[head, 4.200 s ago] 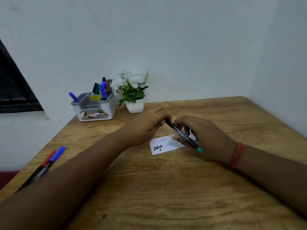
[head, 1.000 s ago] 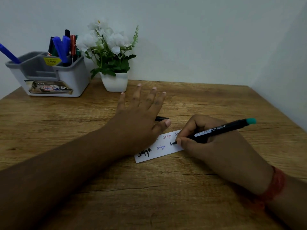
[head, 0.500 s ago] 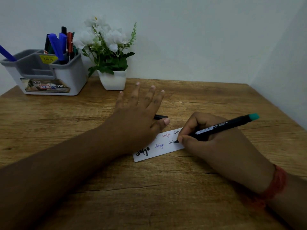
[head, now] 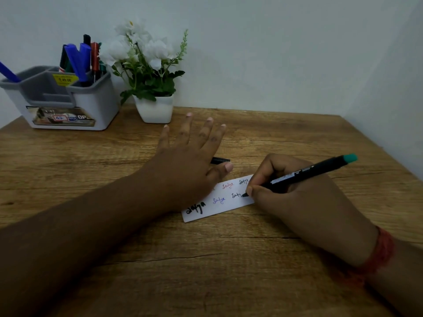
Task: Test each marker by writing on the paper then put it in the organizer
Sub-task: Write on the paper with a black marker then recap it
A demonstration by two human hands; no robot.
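Observation:
A small white paper slip lies on the wooden table with several words written on it in black, blue and red. My right hand grips a black marker with a teal end, its tip touching the paper's right part. My left hand lies flat with straight fingers, pressing the paper's left end. A black cap lies on the table just past my left thumb. The grey-and-white organizer stands at the back left, holding several markers.
A white pot of white flowers stands right of the organizer against the wall. A blue marker leans out of the organizer's left compartment. The table's right edge runs close to the side wall.
Four seconds ago both hands were pulling the cap off the marker. Since then the left hand went flat on the paper and the right hand has been writing, the tip moving slightly rightward.

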